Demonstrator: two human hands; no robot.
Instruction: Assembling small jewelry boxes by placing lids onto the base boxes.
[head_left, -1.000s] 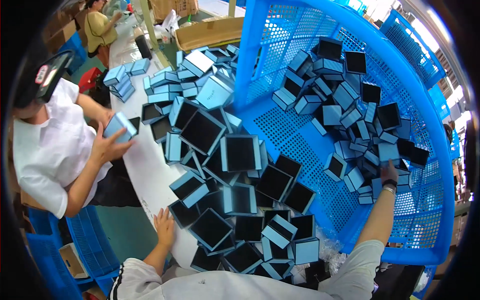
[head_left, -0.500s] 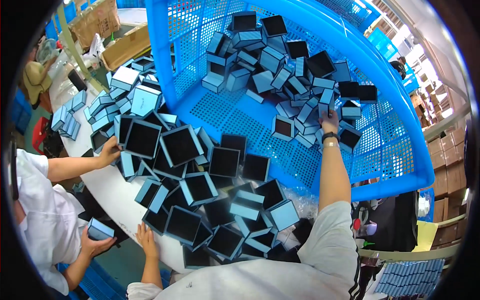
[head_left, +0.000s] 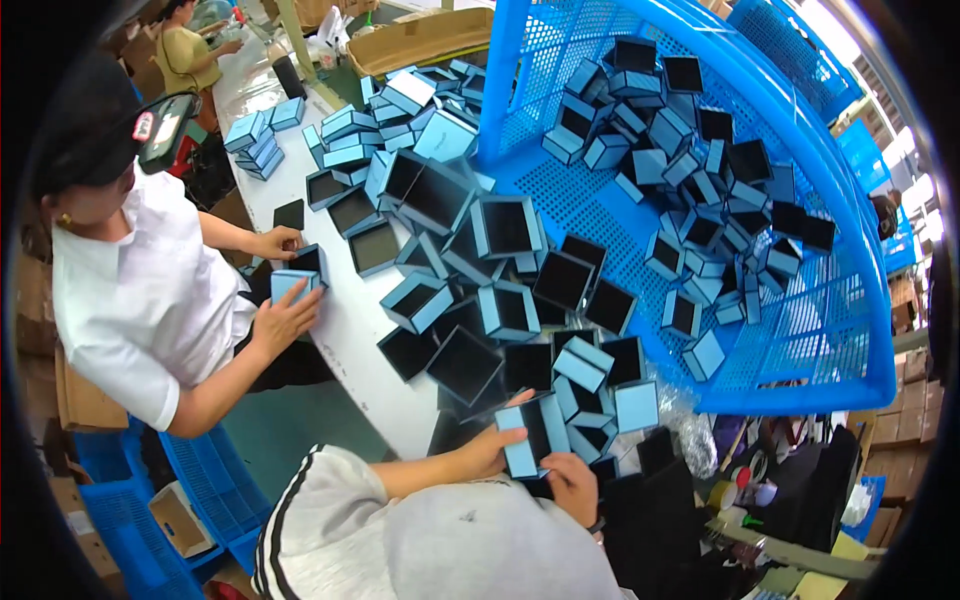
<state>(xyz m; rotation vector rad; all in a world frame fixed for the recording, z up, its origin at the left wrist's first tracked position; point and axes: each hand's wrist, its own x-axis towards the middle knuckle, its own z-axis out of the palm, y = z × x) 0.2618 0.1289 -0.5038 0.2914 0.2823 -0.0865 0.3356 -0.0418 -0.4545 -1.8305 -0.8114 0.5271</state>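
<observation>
White worktable (head_left: 365, 360) ran from 11 o'clock down past centre, heaped with open pale-blue boxes lined in black. Blue perforated crate (head_left: 580, 210) filled 1 to 3 o'clock and held a second heap (head_left: 690, 165) of such boxes. Open cardboard carton (head_left: 420, 42) stood just before 12 o'clock; a small stack of pale-blue boxes (head_left: 258, 142) sat at 10 o'clock. Crumpled clear plastic (head_left: 697, 440) lay at 4 o'clock, beside the near rim of the crate.

Held box (head_left: 530, 440), pale blue with a black section between two blue panels, was between 5 and 6 o'clock, over the near edge of the table heap. Left hand (head_left: 490, 448) grasped it from the left, thumb across a blue panel. Right hand (head_left: 573, 488) was bent, fingertips at the near right edge; whether it gripped or only touched could not be told.

Change versus 0.5 s earlier: right hand had been inside the crate among the boxes, left hand flat on the table edge; both had since met at the held box. Co-worker (head_left: 130, 300) at 9 o'clock, earlier with one hand at the heap and one low, now had both hands at a pale-blue box (head_left: 292, 285) by the table edge.
</observation>
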